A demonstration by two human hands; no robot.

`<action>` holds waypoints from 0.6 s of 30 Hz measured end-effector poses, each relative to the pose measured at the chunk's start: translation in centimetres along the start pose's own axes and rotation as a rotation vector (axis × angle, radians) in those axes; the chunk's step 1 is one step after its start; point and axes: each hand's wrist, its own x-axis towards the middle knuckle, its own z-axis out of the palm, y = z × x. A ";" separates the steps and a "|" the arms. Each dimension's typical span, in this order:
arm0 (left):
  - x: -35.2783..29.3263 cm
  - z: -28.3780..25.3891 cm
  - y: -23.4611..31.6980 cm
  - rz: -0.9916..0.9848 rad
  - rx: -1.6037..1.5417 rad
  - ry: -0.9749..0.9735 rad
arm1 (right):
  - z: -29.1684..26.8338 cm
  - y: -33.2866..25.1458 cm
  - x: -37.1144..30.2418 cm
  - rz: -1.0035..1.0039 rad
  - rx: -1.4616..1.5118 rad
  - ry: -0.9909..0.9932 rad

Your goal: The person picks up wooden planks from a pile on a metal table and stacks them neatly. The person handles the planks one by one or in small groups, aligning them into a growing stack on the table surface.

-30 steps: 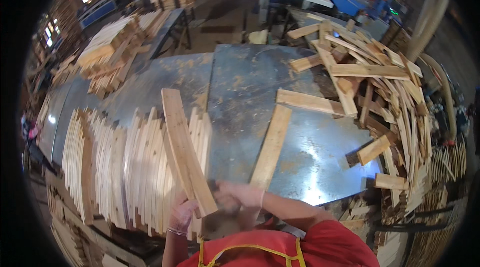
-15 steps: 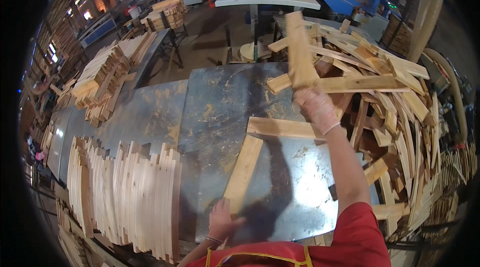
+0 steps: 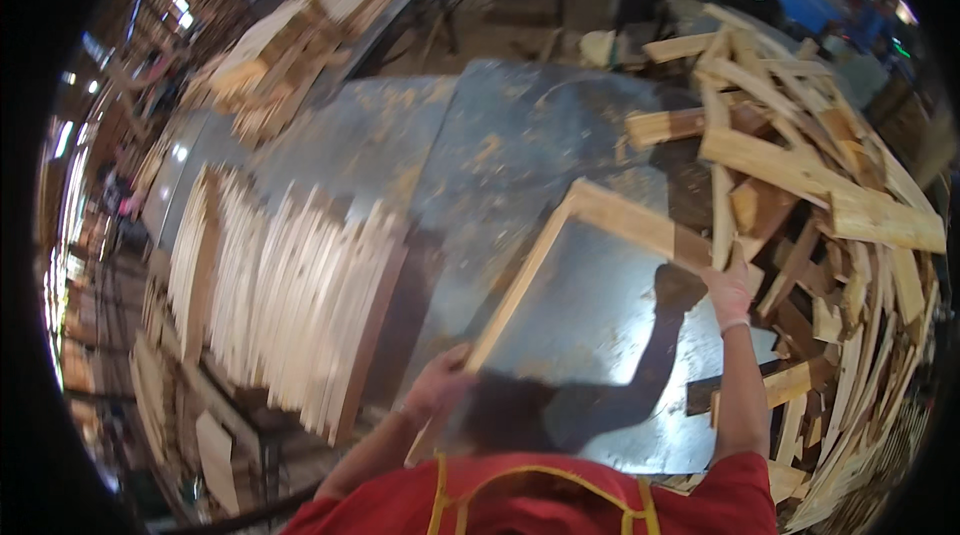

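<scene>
Jumbled boards (image 3: 768, 162) lie beyond the right hand (image 3: 730, 293), slats (image 3: 300, 290) beside the left hand (image 3: 438, 385), which curls around a plank (image 3: 522, 280); the right's grip is unclear.

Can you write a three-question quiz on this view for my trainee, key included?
1. True or false: the neat row of pale wooden strips lies left of the jumbled heap of tan wooden boards.
2. Which hand is on the long narrow tan wooden board slanting across the grey metal tabletop?
3. Fill in: the red cloth apron has ____ trim.

Key: 1. True. 2. The left hand. 3. Yellow.
</scene>
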 end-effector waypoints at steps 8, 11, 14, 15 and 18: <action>-2.5 0.5 -1.8 -0.110 -0.777 -0.177 | 10.1 -14.6 -31.1 0.336 0.419 -0.837; -5.1 0.9 -1.9 0.078 -0.284 -0.059 | 11.2 -21.0 -34.8 -0.292 0.435 -1.323; -9.4 -1.0 -0.4 -0.015 -0.592 -0.171 | 10.8 -28.9 -32.0 0.332 0.441 -1.346; -9.4 -2.4 -4.3 -0.058 -0.437 -0.118 | 15.1 -26.8 -32.4 0.229 0.529 -1.218; -11.8 -5.4 -7.4 0.069 -0.137 0.139 | 20.3 -30.2 -33.3 0.108 0.366 -1.146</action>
